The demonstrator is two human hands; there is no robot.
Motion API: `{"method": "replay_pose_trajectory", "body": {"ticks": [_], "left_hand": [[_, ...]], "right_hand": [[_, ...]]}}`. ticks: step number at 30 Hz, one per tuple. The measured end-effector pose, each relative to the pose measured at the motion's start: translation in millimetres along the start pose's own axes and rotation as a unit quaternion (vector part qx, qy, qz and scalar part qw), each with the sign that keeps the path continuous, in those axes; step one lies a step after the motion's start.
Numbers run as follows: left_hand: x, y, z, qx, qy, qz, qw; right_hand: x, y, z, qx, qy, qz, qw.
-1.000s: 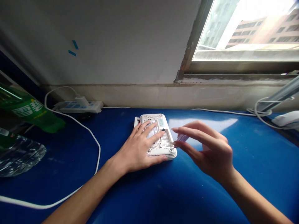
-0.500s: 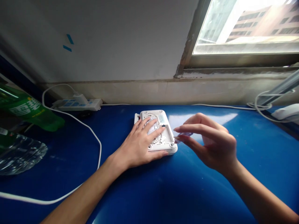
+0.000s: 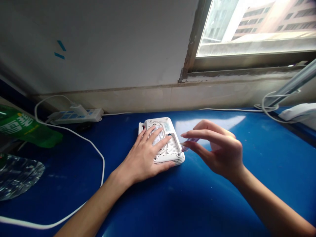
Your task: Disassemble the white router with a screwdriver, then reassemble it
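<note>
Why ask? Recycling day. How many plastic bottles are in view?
2. A green soda bottle is at the left edge, a clear plastic bottle just below it; the frame cuts both off, so others may be hidden.

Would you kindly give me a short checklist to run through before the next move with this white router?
1. Left hand flat on the white perforated plastic router: ok.
2. Router lying flat on the glossy blue tabletop: ok.
3. Right hand has its grip on the small translucent strip: ok.
4. Strip's tip touching the router's edge: cannot tell.
</note>
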State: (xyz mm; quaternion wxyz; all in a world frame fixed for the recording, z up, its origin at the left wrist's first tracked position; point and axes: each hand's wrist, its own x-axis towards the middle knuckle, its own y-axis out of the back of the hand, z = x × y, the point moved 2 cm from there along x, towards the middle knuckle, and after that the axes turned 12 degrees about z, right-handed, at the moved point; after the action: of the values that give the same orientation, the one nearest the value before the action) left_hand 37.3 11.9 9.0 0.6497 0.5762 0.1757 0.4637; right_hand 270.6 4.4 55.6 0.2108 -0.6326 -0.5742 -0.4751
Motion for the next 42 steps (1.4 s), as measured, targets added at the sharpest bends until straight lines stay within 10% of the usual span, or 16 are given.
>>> {"method": "replay_pose_trajectory", "body": {"ticks": [7,42], "left_hand": [[0,0.6,2,-0.007,0.003,-0.007,1.0],[-1,-0.3,2,-0.012,0.005,0.008,1.0]], "right_hand": [[1,-7,-7,0.042,0.026,-0.066,0.997],[-3,-10,-12,0.032,0.043,-0.013,0.998]]}}
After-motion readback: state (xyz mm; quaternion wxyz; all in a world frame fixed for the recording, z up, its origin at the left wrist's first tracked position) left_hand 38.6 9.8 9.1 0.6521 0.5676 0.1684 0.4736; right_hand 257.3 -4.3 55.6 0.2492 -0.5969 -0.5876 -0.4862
